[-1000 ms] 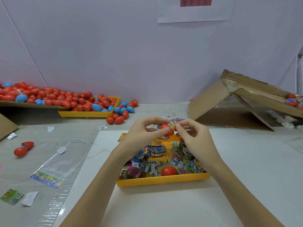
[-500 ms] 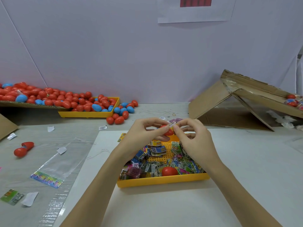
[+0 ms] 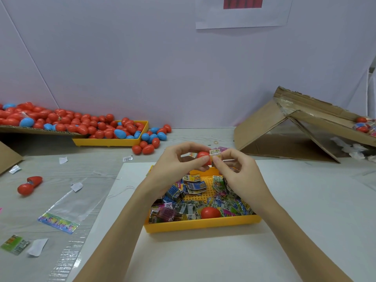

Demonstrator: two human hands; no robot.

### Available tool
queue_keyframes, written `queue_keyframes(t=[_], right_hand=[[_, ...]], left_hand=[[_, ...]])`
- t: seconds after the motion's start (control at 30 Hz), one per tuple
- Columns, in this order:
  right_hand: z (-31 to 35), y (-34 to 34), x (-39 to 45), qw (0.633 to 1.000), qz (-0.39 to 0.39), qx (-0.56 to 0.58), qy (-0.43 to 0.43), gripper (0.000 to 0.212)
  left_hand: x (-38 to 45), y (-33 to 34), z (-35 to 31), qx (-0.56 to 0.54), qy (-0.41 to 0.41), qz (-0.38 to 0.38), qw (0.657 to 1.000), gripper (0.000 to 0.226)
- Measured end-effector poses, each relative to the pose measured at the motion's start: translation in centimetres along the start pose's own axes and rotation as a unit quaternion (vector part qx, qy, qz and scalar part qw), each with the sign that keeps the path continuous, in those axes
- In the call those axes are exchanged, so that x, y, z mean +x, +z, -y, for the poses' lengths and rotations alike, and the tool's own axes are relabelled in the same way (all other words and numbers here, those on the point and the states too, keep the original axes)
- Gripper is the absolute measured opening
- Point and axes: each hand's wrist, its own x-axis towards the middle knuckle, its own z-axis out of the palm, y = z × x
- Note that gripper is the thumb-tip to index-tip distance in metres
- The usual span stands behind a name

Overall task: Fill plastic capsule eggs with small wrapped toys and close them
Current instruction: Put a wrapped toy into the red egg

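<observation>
Red egg half (image 3: 203, 156) pinched in the left hand (image 3: 173, 169) meets a wrapped toy (image 3: 215, 154) pinched by the right hand (image 3: 238, 176); crooked entry could spring the toy into the yellow tray (image 3: 201, 225).

A near tray (image 3: 201, 224) of wrapped toys (image 3: 195, 186) sits mid-table (image 3: 305, 231); the egg tray (image 3: 109, 141) lies far left behind it; cardboard (image 3: 264, 127) stands far right; hands (image 3: 177, 165) hover above the near tray.
</observation>
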Motion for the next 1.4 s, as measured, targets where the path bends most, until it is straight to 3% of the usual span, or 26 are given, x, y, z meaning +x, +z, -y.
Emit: queue_keyframes(t=[0.13, 0.37, 0.53, 0.93, 1.1, 1.27, 1.4], right_hand=[[0.2, -0.1, 0.0, 1.0, 0.013, 0.003, 0.003, 0.013], [0.2, -0.3, 0.0, 0.999, 0.034, -0.02, -0.005, 0.008], [0.4, -0.3, 0.0, 1.0, 0.014, 0.0, -0.003, 0.014], [0.8, -0.4, -0.1, 0.998, 0.06, 0.004, 0.017, 0.02], [1.0, -0.3, -0.4, 0.989, 0.02, 0.119, 0.087, 0.03], [1.3, -0.1, -0.1, 0.93, 0.02, 0.32, 0.182, 0.051], [1.3, -0.7, 0.0, 0.904, 0.077, 0.358, 0.223, 0.032]], left_hand=[[0.0, 0.0, 0.0, 0.034, 0.023, 0.014, 0.999, 0.033], [-0.1, -0.2, -0.1, 0.031, 0.045, 0.029, 0.998, 0.03], [-0.1, -0.2, -0.1, 0.033, 0.055, 0.041, 0.997, 0.035], [0.1, -0.3, 0.2, 0.042, 0.067, 0.046, 0.996, 0.032], [0.1, 0.2, 0.3, 0.015, 0.068, 0.013, 0.998, 0.029], [0.1, 0.3, 0.4, 0.014, 0.077, 0.006, 0.997, 0.027], [-0.1, 0.0, 0.0, 0.008, 0.072, 0.024, 0.997, 0.03]])
